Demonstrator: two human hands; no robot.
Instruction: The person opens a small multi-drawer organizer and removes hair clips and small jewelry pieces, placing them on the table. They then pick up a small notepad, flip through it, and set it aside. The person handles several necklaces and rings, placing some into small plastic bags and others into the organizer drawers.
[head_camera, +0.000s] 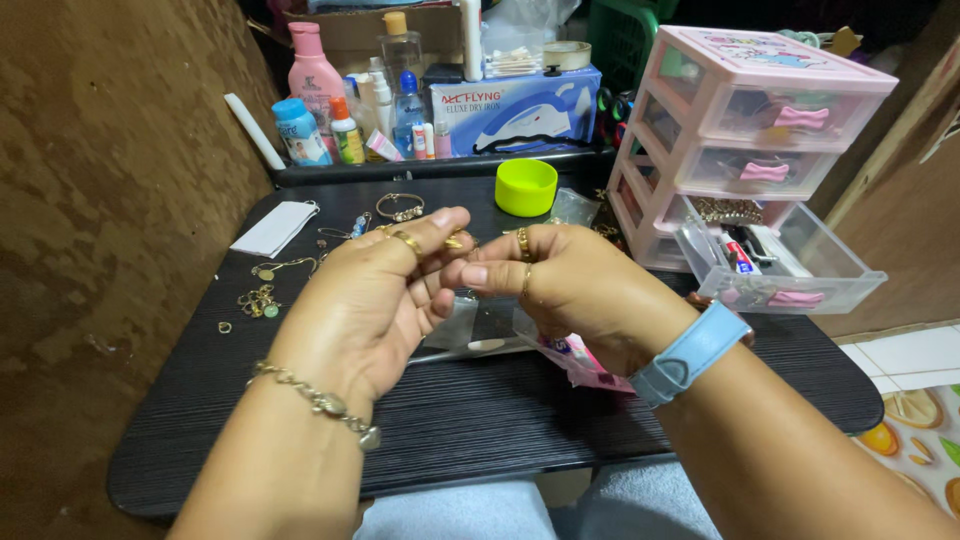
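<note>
A dark wood-grain counter (480, 420) fills the middle of the frame, its near edge hidden by the person's forearms. At the upper right a pink drawer unit (745, 130) stands with its lowest clear drawer (800, 270) pulled out. At centre the left hand (385, 295) and right hand (570, 285) meet fingertip to fingertip, pinching a small gold piece (455, 242); the fingers cover most of it, so its shape is hard to make out. Loose gold jewellery (258, 300) lies at centre left.

A dim corner with a low black table.
The black wood-grain table (480, 420) fills the centre; a mottled brown wall (110, 200) runs along the left; white floor tiles (900, 355) show at lower right.
</note>
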